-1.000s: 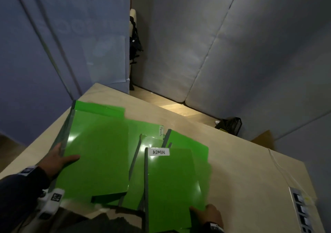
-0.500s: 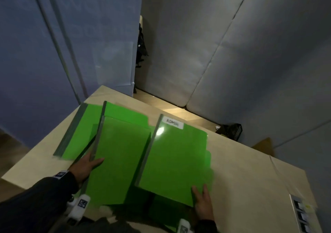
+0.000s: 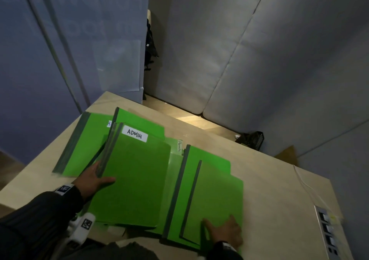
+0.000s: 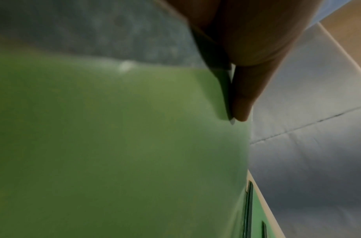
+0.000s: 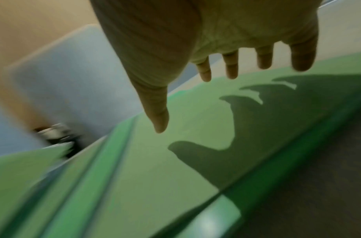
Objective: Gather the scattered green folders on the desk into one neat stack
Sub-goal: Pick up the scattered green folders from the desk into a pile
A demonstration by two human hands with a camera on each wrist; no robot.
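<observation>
Desk (image 3: 279,190) carried green folders (image 3: 209,195), overlapped, unsquared. ADMIN folder (image 3: 135,180) topped left pile; left hand (image 3: 93,180) pinched its spine, likely steadying. Right hand (image 3: 223,231) hovered over right pair, fingers spread, probably for sliding them across.

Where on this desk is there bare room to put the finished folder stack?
The widest bare patch of desk lies right of the right hand, between the rightmost folders and the power strip. A narrower strip runs behind the ADMIN folder along the far edge. The left and middle are crowded with overlapping folders under the left hand.
</observation>
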